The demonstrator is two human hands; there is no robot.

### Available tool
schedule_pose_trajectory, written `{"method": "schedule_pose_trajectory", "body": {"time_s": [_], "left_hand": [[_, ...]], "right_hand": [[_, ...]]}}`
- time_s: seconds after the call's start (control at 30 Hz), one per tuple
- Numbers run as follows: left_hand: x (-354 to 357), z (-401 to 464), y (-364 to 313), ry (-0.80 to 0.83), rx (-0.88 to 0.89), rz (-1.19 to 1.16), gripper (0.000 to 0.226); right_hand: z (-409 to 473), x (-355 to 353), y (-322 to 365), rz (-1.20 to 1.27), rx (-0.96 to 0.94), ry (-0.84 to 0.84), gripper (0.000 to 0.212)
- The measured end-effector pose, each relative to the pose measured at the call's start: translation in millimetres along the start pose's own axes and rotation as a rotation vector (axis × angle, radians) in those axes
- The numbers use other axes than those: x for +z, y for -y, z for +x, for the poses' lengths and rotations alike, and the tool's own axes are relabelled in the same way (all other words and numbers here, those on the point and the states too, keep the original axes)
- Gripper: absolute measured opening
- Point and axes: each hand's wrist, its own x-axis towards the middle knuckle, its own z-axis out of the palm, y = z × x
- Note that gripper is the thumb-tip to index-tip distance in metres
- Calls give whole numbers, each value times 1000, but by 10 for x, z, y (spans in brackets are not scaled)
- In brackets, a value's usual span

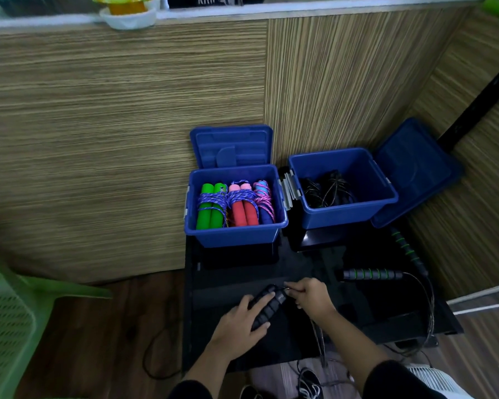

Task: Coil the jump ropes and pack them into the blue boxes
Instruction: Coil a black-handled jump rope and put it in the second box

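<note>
Chair: green plastic chair (9, 318) with a perforated seat at the far left, on the wooden floor, well apart from the work.

Left box: blue box (236, 231) open on the black desk (308, 260), its lid propped upright behind it. Inside stand three coiled ropes side by side, with green, red and blue handles, each pair bound in braided cord.

Left hand: left hand (244, 318) lies over the black handles (268, 308) near the front of the desk, fingers and thumb wrapped round both so they stay paired and slanted away from the person.

Rope in hand: the handles look ribbed and foam-covered, light, easy to grip without slipping. The thin cord hanging off the front edge of the desk looks like coated wire, springy and likely to uncoil if let go. Best held at the paired handles, with the cord kept taut near their tips.

Right hand: right hand (311, 298) sits just beside the handle tips, fingertips pinching the thin cord where it leaves them. Both forearms reach in from the bottom edge, in dark sleeves.

Right box: second blue box (346, 208) is open, its lid leaning against the wall to the right. Black ropes lie loosely coiled inside.

Spare rope: rope with green-ringed handles (372, 274) lies uncoiled on the right side of the desk. One handle lies flat, the other points toward the right box, and its cord loops over the edge.
</note>
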Motion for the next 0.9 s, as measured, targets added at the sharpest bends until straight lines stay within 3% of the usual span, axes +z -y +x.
{"method": "schedule_pose_trajectory", "body": {"time_s": [0.4, 0.53, 0.67, 0.9], "left_hand": [[-570, 171, -422, -174, -35, -750, 67], [-796, 239, -535, -148, -29, -960, 65], [-982, 239, -661, -192, 24, -1002, 48], [-1094, 263, -739, -265, 36, -1149, 49]], "right_hand": [[70, -387, 636, 502, -109, -8, 22], [95, -505, 836, 543, -166, 0, 25], [75, -562, 1030, 567, -226, -3, 25], [59, -628, 1300, 431, -344, -75, 26]]}}
